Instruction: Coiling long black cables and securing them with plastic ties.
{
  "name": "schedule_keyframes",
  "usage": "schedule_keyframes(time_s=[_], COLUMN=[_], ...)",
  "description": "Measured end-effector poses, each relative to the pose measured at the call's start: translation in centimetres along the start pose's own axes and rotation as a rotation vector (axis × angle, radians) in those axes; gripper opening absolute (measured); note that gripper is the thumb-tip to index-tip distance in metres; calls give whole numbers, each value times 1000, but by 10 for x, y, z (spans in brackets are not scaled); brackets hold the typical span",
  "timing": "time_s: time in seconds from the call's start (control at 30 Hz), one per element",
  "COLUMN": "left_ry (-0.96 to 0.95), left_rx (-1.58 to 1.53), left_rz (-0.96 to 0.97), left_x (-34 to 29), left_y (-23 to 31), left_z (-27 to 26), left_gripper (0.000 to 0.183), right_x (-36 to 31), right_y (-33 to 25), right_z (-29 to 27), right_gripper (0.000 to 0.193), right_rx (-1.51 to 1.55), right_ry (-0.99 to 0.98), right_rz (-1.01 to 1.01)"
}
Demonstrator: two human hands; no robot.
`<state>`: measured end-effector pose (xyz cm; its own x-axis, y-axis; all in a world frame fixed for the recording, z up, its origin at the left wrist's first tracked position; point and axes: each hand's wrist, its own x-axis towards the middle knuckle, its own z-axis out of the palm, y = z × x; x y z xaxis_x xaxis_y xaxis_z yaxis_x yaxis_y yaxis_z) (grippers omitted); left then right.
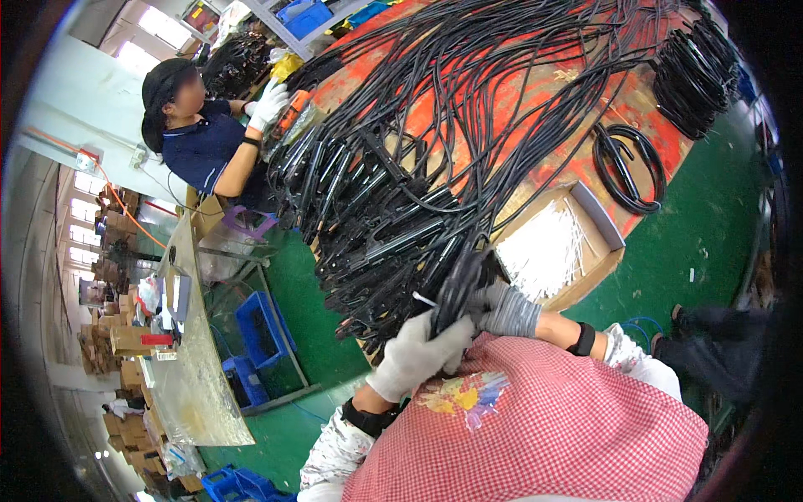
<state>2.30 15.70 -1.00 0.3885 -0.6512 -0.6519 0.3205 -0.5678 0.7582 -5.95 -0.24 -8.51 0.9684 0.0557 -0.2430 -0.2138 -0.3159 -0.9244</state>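
Close in front of me, a bundle of black cable (458, 284) is held upright between my two gloved hands. My left hand (422, 350), in a white glove, is closed round its lower left side. On the other side my right hand (504, 308), in a greyer glove, presses against it; its fingertips are partly hidden and smeared by motion. A thin white tie (424, 298) sticks out to the left of the bundle. Just beyond lies a heap of black cables with long dark housings (376, 238).
Long loose cables (468, 67) stretch over the red worn table (544, 109). A cardboard box (606, 226) of thin white ties (544, 251) stands right of my hands. Farther right are a coiled cable (627, 171) and stacked coils (696, 79). A gloved co-worker (205, 134) stands across at the left.
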Motion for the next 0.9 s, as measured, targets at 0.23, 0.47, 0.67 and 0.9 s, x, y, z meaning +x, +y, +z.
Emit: schedule_keyframes(time_s=[0.23, 0.47, 0.67, 0.9], left_ry=[295, 255, 312, 376], left_rx=[207, -38, -96, -197], left_rz=[135, 197, 367, 430], left_x=[-5, -3, 1, 4], left_y=[-11, -8, -11, -15], left_z=[5, -1, 5, 10], left_gripper=[44, 48, 49, 53], right_x=[11, -3, -14, 1], right_y=[3, -16, -31, -42], right_z=[-5, -4, -15, -5], right_gripper=[26, 21, 29, 63], right_rx=[497, 332, -543, 257], right_ry=[41, 164, 518, 549], right_rz=[-95, 20, -617, -300])
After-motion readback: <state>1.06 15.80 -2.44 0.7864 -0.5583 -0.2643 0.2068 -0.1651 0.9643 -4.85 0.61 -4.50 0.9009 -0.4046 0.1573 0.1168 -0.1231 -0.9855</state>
